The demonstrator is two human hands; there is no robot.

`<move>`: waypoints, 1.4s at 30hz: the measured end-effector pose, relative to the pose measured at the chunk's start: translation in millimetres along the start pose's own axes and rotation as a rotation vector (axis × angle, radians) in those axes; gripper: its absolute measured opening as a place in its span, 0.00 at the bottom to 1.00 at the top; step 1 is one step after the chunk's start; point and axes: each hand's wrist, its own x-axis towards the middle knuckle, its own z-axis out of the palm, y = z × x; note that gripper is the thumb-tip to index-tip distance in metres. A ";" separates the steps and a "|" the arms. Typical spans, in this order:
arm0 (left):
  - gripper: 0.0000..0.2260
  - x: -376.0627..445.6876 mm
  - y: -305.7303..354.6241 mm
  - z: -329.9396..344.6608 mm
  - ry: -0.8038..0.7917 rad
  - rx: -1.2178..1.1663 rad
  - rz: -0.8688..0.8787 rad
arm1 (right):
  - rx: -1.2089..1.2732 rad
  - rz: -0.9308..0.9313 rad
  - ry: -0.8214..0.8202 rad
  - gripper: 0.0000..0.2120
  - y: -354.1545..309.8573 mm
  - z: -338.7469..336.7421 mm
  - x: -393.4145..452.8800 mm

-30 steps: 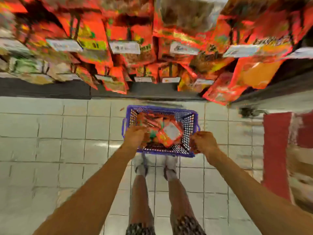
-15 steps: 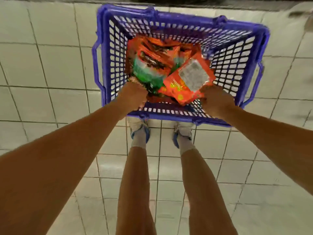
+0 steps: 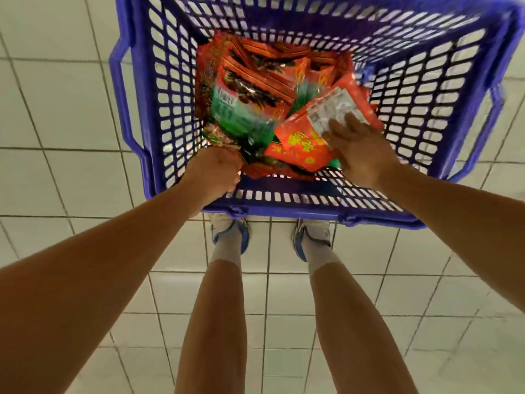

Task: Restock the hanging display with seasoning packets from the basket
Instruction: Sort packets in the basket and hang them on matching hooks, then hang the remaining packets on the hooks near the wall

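Note:
A blue plastic basket (image 3: 176, 109) stands on the floor right below me, filled with several seasoning packets. Most are red and green packets (image 3: 244, 109), and an orange packet (image 3: 298, 143) with a white label lies on top at the right. My left hand (image 3: 213, 172) is curled in a fist at the near left of the pile and grips the edge of a dark red packet; its fingertips are hidden. My right hand (image 3: 360, 149) lies on the orange packet with its fingers straight over the white label. The hanging display is out of view.
White floor tiles (image 3: 56, 109) surround the basket. My two legs and white shoes with blue trim (image 3: 230, 231) stand just behind the basket's near rim. A side handle (image 3: 122, 95) sticks out from the basket on the left.
The view dropped from the hanging display to the basket, which now looms close. Both hands went from the near rim into the basket. The right hand spread onto the orange packet.

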 end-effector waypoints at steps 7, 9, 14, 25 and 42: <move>0.08 -21.1 15.6 8.6 -0.017 -0.116 -0.066 | 0.302 -0.003 0.364 0.12 -1.8 -70.8 -33.9; 0.09 -32.7 24.8 12.8 -0.029 -0.132 -0.046 | 0.366 0.068 0.375 0.12 -1.0 -85.9 -43.7; 0.08 -46.3 41.1 19.3 -0.001 -0.179 -0.024 | 0.670 0.203 0.408 0.05 -4.6 -107.8 -57.4; 0.37 -57.0 44.0 32.0 0.117 -0.019 0.281 | 1.390 0.346 0.225 0.09 -33.9 -133.9 -55.7; 0.35 -77.3 17.3 27.2 0.230 0.175 0.429 | 2.029 0.502 0.068 0.23 -71.7 -144.9 -68.4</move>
